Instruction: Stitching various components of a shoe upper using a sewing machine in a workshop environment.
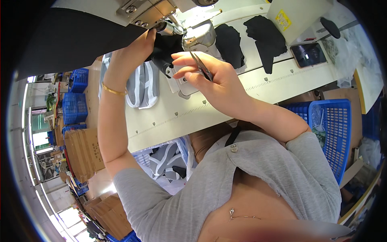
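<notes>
At a sewing machine (151, 14), my left hand (139, 48) is curled beside the needle area. Its fingertips press on a black fabric piece (169, 42) under the machine head, and the machine partly hides them. My right hand (215, 76) is just right of that fabric, with a slim, pointed, two-armed metal tool (200, 66) held in it. The tool points up and away from me; whether it is tweezers or thread snips I cannot tell. The right index finger and thumb are stretched toward the black fabric, apart from each other.
Two black fabric pieces (229, 44) (266, 38) lie on the white table (161, 127), near a phone (308, 54). Grey-and-white striped pieces (143, 86) lie left of the machine. Blue baskets (340, 133) stand right; a lined bin (187, 151) sits below the table edge.
</notes>
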Tool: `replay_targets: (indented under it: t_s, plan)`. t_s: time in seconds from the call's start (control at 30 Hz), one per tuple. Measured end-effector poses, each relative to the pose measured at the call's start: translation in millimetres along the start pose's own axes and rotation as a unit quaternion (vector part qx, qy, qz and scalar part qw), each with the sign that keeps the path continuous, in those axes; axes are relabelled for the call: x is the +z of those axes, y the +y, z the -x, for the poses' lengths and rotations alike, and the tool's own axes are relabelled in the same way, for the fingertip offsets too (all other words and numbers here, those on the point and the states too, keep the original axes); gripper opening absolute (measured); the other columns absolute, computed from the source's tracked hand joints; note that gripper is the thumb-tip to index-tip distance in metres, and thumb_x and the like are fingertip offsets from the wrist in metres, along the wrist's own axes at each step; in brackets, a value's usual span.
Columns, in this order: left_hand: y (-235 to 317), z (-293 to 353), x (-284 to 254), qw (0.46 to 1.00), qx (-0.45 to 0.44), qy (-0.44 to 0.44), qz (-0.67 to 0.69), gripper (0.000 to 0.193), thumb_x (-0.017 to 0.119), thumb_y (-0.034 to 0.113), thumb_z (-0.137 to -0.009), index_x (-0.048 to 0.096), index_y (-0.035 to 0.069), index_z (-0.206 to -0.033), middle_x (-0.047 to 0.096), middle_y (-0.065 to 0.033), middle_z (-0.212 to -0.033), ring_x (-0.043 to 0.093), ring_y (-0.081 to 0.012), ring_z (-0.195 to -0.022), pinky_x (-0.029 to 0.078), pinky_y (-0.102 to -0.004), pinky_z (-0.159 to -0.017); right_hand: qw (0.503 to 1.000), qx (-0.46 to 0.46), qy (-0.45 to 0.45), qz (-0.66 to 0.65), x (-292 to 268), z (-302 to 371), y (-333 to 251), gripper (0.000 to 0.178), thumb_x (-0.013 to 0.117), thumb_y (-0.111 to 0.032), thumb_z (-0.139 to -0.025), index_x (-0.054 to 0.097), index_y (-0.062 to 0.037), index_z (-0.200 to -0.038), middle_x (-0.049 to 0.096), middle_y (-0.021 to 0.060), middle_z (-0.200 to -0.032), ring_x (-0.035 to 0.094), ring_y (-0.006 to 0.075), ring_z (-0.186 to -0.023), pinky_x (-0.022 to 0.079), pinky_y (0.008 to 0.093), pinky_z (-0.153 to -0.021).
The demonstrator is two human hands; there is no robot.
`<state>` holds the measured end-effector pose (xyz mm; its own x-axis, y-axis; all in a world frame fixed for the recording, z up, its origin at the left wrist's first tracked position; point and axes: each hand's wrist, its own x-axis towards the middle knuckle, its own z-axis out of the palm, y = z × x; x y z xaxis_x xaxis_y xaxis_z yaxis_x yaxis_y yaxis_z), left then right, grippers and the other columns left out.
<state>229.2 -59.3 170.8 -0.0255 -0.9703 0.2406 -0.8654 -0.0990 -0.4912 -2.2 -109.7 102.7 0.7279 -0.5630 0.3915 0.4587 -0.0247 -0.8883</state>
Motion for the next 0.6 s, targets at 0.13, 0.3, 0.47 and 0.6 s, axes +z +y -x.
replay_targets:
  t_s: [0.13,0.3,0.47,0.6]
  plan:
    - [-38,-7,43,0.997,0.046,-0.02,0.065,0.022,0.056,0.025,-0.095,0.066,0.005,-0.092,0.065,-0.0101,-0.074,0.066,-0.0248,-0.07,0.053,-0.0337,-0.067,0.997,0.055,-0.031,0.04,-2,2,-6,0.033,0.054,-0.007,-0.094,0.057,0.0029,-0.126,0.067,0.0141,-0.109,0.065,0.0163,-0.102,0.051,0.0284,-0.083]
    - [-25,16,2,0.966,0.015,-0.056,0.253,0.013,0.061,0.019,-0.089,0.064,0.007,-0.093,0.064,-0.0149,-0.076,0.068,-0.0292,-0.077,0.054,-0.037,-0.073,0.983,0.04,-0.031,0.176,-15,5,-11,0.037,0.057,-0.009,-0.095,0.055,0.0014,-0.131,0.066,0.0128,-0.115,0.062,0.0146,-0.109,0.048,0.027,-0.091]
    - [56,66,-42,0.871,-0.025,-0.157,0.464,0.012,0.064,0.0,-0.073,0.053,-0.004,-0.075,0.053,-0.0117,-0.069,0.055,-0.0197,-0.059,0.044,-0.0309,-0.057,0.967,0.018,-0.056,0.25,-30,5,15,0.041,0.063,-0.011,-0.091,0.056,0.0,-0.13,0.066,0.0123,-0.115,0.062,0.015,-0.11,0.047,0.0299,-0.095]
    - [106,94,-36,0.748,-0.213,-0.247,0.577,0.015,0.068,0.008,-0.074,0.062,-0.003,-0.083,0.064,-0.0168,-0.083,0.065,-0.0301,-0.079,0.05,-0.0373,-0.067,0.942,0.149,-0.212,0.212,-35,-12,29,0.033,0.072,-0.013,-0.085,0.063,-0.0003,-0.114,0.066,0.0066,-0.101,0.06,0.0145,-0.096,0.047,0.0304,-0.088]
